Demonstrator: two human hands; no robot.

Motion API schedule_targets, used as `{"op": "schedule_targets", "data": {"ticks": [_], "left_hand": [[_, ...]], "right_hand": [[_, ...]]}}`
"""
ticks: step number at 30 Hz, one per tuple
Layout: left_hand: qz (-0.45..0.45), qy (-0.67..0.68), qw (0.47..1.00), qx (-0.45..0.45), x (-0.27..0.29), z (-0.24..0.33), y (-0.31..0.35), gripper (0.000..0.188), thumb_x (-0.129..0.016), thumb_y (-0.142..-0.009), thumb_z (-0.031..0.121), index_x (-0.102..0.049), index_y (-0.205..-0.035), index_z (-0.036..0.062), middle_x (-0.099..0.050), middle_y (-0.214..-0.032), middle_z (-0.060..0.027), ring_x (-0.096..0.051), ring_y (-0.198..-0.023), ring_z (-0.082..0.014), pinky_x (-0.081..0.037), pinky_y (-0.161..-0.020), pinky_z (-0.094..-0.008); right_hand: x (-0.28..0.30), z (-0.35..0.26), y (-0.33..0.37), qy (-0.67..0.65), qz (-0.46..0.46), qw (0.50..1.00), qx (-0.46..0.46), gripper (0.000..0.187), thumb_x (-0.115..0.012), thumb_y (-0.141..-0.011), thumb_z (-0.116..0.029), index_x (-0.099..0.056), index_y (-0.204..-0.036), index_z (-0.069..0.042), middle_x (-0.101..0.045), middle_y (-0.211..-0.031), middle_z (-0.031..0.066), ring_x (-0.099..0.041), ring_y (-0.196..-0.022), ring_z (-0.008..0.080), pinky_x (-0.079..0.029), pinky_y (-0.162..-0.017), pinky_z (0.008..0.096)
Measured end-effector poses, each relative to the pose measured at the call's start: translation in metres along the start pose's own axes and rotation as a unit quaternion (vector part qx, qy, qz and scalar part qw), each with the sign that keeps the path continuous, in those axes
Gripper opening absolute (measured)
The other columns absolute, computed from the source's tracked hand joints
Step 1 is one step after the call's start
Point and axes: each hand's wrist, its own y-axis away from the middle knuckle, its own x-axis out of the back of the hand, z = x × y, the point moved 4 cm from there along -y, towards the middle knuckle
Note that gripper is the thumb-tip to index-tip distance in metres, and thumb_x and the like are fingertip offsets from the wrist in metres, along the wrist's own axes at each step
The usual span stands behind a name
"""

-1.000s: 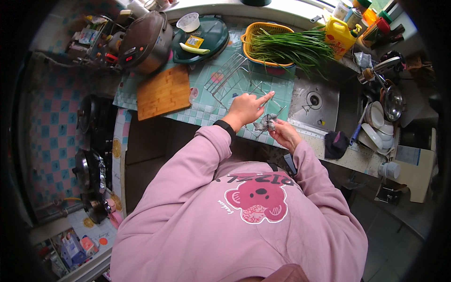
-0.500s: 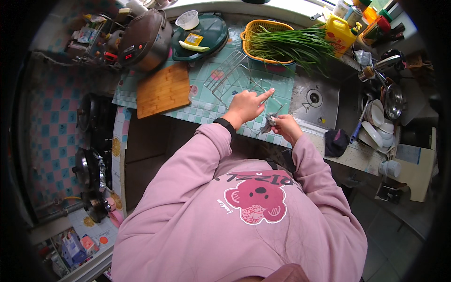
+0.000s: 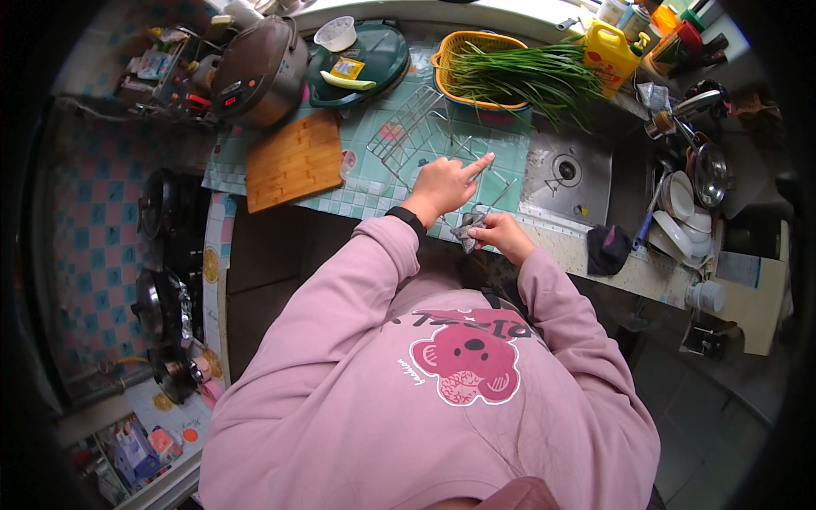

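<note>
A silvery wire rack (image 3: 410, 132) lies tilted on the tiled counter. My left hand (image 3: 444, 184), with a black band at its wrist, is closed on the rack's wires, index finger stretched out to the right; the curled fingers are partly hidden. Just right of it, my right hand (image 3: 503, 235) pinches a crumpled grey cloth (image 3: 468, 231) against the rack's near side at the counter's front edge. Thin wires of the rack stick out between the two hands.
A wooden cutting board (image 3: 295, 161) lies left, below a rice cooker (image 3: 259, 72) and a dark green lid (image 3: 387, 59). Behind the rack stands a yellow basket (image 3: 450, 81) of long green leaves (image 3: 531, 72). Right are a steel sink (image 3: 544, 170), a dark cloth (image 3: 609, 249) and stacked bowls (image 3: 677, 191).
My right hand has drawn the grey cloth a little to the left along the rack's near side. My left hand has stayed nearly in place on the rack.
</note>
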Motion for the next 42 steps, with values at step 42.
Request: {"op": "schedule_targets", "data": {"ticks": [42], "left_hand": [[0.013, 0.057, 0.998, -0.018, -0.003, -0.007, 0.003, 0.060, -0.062, -0.083, 0.027, -0.048, -0.140, 0.0393, -0.065, -0.075, -0.0053, -0.063, -0.070, -0.0282, -0.054, -0.064, -0.0409]], "right_hand": [[0.029, 0.011, -0.002, 0.176, 0.021, 0.984, -0.022, 0.016, -0.074, -0.081, -0.002, -0.072, -0.095, 0.005, -0.070, -0.077, 0.0078, -0.067, -0.065, 0.0144, -0.057, -0.060, 0.0274]]}}
